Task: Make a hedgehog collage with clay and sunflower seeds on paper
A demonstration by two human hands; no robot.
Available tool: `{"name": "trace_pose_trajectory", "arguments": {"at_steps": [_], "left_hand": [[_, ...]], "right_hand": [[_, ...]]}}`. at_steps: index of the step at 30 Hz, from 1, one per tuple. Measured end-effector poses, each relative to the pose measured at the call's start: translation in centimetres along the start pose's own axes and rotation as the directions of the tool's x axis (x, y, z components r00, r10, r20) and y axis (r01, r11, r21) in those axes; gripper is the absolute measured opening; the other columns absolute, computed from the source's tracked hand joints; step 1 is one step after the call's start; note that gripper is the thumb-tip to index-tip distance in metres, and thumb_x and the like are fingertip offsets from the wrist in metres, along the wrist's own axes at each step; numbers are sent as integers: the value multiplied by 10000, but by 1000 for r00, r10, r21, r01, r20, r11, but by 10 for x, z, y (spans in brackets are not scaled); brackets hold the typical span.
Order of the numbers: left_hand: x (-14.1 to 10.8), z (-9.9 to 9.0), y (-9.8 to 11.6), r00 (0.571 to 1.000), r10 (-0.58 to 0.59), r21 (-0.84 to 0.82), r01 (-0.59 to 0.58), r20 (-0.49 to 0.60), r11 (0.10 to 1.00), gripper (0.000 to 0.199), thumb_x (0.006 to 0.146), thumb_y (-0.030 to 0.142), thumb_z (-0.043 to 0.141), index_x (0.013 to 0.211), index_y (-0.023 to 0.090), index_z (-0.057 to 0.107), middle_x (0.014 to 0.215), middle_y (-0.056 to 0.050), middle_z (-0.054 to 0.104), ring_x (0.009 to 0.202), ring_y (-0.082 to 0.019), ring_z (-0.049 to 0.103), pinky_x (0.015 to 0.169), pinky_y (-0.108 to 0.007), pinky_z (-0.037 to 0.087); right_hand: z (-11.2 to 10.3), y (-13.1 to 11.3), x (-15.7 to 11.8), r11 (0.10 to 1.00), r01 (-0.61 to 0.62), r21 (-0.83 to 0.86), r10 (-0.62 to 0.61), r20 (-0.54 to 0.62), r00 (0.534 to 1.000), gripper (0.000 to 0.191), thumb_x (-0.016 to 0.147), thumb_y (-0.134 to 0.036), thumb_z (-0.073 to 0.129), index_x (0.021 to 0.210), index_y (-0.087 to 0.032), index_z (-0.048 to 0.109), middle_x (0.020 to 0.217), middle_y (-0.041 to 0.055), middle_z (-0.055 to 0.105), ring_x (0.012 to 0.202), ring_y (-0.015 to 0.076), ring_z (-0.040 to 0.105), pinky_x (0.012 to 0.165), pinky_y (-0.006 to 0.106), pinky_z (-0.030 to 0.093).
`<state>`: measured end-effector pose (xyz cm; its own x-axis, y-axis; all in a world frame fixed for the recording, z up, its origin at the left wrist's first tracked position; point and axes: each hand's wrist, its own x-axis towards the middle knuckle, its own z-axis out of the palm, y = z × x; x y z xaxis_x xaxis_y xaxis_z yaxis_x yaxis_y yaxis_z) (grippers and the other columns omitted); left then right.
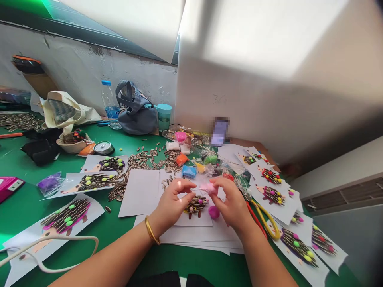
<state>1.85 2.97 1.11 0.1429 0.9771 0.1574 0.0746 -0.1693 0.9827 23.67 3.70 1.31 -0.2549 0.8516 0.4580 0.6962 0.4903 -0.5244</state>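
Observation:
Between the thumb and fingers of my right hand [233, 205] is a soft lump of light pink clay [207, 187]. My left hand [176, 200] is to the left of it, thumb and forefinger curved with a gap between the tips. Below both hands lies a white sheet with a hedgehog picture [196, 204], its spines made of sunflower seeds, with small pink, magenta and yellow balls on them. A magenta clay lump [214, 212] rests on the paper beside my right hand. Blank white paper [140, 191] lies left of my left hand.
Loose sunflower seeds [143, 159] and bagged clay, including a blue piece [189, 172], lie ahead. Finished hedgehog sheets [272, 193] overlap at right, near yellow-and-red-handled scissors [271, 223]. A white cable [68, 238] crosses the left. A bottle [109, 107] and bag [139, 115] stand by the wall.

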Motion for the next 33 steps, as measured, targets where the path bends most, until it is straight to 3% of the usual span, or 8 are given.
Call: {"name": "trace_pose_trajectory", "arguments": {"at_steps": [4, 10, 15, 21, 25, 29, 33], "left_hand": [[-5, 1, 2, 989, 146, 159, -150, 40, 976, 184, 876, 313, 613, 1021, 248, 704, 995, -62, 603, 937, -199, 598, 880, -346, 484], [-6, 1, -2, 998, 64, 154, -63, -2, 986, 208, 835, 331, 670, 1011, 220, 656, 979, -57, 662, 901, -202, 619, 843, -348, 497], [-4, 1, 1, 999, 41, 63, -40, -11, 997, 224, 932, 340, 521, 1042, 219, 674, 1030, -68, 686, 961, -210, 633, 878, -348, 488], [-5, -1, -1, 988, 153, 184, -152, 7, 971, 210, 909, 314, 581, 1078, 246, 686, 1011, -43, 676, 947, -190, 628, 877, -335, 489], [-4, -3, -5, 990, 133, 309, -141, 47, 941, 275, 878, 341, 639, 1141, 269, 678, 970, -26, 690, 889, -181, 639, 852, -343, 499], [-3, -4, -3, 992, 110, 403, -123, 56, 907, 236, 845, 347, 681, 1060, 255, 709, 958, -28, 718, 907, -203, 650, 839, -348, 498], [-4, -4, 0, 985, 162, 435, -173, 63, 884, 130, 836, 296, 695, 947, 232, 714, 892, -18, 726, 863, -200, 649, 808, -342, 485]], "right_hand": [[3, -14, -4, 994, 31, 106, -32, 12, 999, 146, 896, -191, 561, 1025, -251, 532, 1165, 65, 633, 1113, 215, 579, 978, 373, 448], [13, -18, -8, 984, 114, 140, -114, -9, 993, 217, 863, -130, 564, 1036, -247, 503, 1077, 76, 563, 1015, 217, 569, 888, 368, 495], [15, -24, -9, 983, 94, 160, -101, 35, 994, 334, 868, -182, 611, 1172, -249, 492, 1115, 91, 528, 1027, 229, 557, 911, 386, 499], [17, -24, -10, 966, 114, 233, -127, 41, 991, 302, 877, -153, 591, 1148, -260, 512, 1211, 102, 532, 1136, 243, 544, 968, 407, 483], [21, -21, -11, 957, 122, 264, -146, 74, 987, 294, 871, -72, 553, 1085, -270, 513, 1249, 81, 563, 1155, 218, 552, 943, 368, 498], [23, -21, -12, 955, 139, 263, -163, 72, 984, 273, 862, -60, 542, 1043, -261, 499, 1208, 86, 565, 1125, 222, 559, 937, 383, 489], [22, -24, -13, 947, 113, 302, -138, 63, 988, 255, 881, -114, 565, 1066, -262, 472, 1211, 89, 553, 1138, 222, 549, 955, 387, 475]]}}
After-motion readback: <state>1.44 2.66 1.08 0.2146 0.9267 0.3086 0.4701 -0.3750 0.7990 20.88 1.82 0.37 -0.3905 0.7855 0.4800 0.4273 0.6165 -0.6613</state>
